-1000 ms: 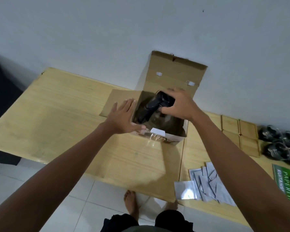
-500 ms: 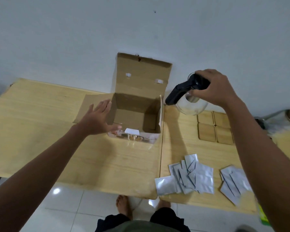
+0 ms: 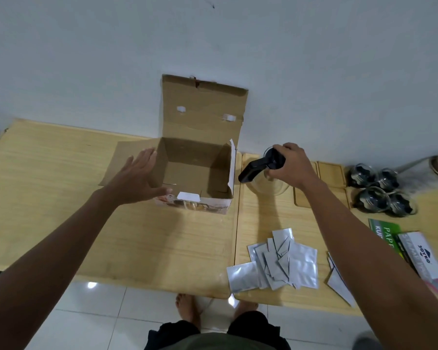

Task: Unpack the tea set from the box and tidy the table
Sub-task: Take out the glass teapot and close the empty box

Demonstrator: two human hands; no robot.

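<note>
Right hand (image 3: pixel 290 164) gripped the glass teapot (image 3: pixel 266 180) by its black handle, right of the open box (image 3: pixel 197 173); left hand (image 3: pixel 137 179), fingers spread, lay against the box's left wall.

Dim soft light, floor tile (image 3: pixel 91 284) glare, wide-angle edge distortion

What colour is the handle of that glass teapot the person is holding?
Black. The teapot handle shows best in the head view, gripped by the right hand beside the open box.
</note>
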